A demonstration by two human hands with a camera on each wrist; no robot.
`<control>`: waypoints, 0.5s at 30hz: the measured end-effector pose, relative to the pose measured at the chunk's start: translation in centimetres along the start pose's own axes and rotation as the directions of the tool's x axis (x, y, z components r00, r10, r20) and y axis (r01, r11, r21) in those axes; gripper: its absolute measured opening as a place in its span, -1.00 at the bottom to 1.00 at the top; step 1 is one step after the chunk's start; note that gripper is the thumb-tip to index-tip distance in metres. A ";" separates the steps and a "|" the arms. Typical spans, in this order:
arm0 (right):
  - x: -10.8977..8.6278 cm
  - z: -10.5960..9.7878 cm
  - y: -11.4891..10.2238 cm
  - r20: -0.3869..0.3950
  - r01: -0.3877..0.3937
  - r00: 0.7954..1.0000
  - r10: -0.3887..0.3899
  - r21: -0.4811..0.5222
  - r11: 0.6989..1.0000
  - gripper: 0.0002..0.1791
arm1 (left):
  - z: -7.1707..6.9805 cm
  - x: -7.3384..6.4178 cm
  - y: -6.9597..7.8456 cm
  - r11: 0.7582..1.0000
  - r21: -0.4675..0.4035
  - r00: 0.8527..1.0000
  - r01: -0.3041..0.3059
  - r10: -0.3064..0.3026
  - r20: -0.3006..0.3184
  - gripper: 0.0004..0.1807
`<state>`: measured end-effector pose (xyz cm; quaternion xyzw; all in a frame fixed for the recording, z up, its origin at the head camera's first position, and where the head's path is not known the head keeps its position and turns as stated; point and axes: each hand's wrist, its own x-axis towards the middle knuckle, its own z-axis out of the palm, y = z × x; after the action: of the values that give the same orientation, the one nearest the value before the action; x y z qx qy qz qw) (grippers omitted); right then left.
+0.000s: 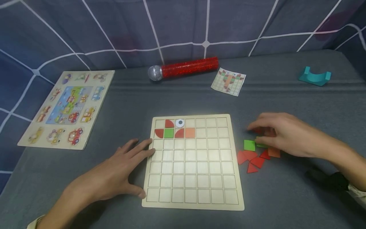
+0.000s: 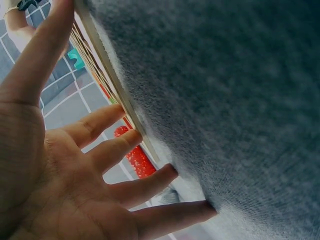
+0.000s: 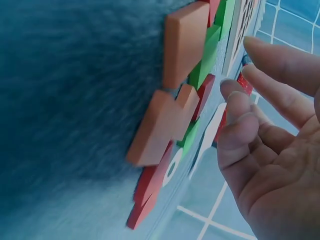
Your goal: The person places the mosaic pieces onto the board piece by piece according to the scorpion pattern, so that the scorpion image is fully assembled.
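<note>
A wooden grid board (image 1: pixel 184 168) lies in the middle of the table, with red quarter-circles (image 1: pixel 179 133), a green square (image 1: pixel 169 133), an orange square (image 1: pixel 190 132) and a round eye piece (image 1: pixel 179 123) in its upper left cells. My left hand (image 1: pixel 112 173) has its fingers spread, thumb and fingertips at the board's left edge. To the board's right, my right hand (image 1: pixel 291 135) hovers over loose pieces with fingers loosely bent. In the right wrist view, orange blocks (image 3: pixel 184 45), a green piece (image 3: pixel 205 59) and another eye piece (image 3: pixel 172 167) stand apart from its fingers; nothing shows in its grasp.
Behind the board lie a red glittery microphone (image 1: pixel 190 68) and a small printed pattern card (image 1: pixel 228 81). A wooden vehicle puzzle (image 1: pixel 94 122) rests at the left. A teal curved stand (image 1: pixel 315 77) sits at the back right. Red triangles (image 1: pixel 252 168) lie beside the board.
</note>
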<state>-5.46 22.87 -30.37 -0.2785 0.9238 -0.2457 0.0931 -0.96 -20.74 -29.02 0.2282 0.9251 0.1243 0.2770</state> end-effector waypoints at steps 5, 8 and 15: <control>-1.2 0.4 -0.1 0.037 -0.019 0.999 0.018 0.024 1.000 -0.64 | -0.1 0.0 0.0 1.000 -0.004 1.000 0.011 -0.011 0.006 0.25; -1.4 1.0 -0.5 0.050 0.028 0.998 -0.029 0.032 0.999 -0.61 | -0.1 0.0 0.0 1.000 -0.005 1.000 0.013 -0.013 0.008 0.25; -1.8 2.0 -1.4 -0.009 0.149 0.989 -0.149 -0.015 0.989 -0.57 | -0.1 0.0 0.0 1.000 -0.012 1.000 0.010 -0.009 0.014 0.24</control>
<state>-2.72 22.02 -31.26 -0.3463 0.9026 -0.2466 0.0675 -1.02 -20.79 -28.95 0.2231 0.9234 0.1269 0.2854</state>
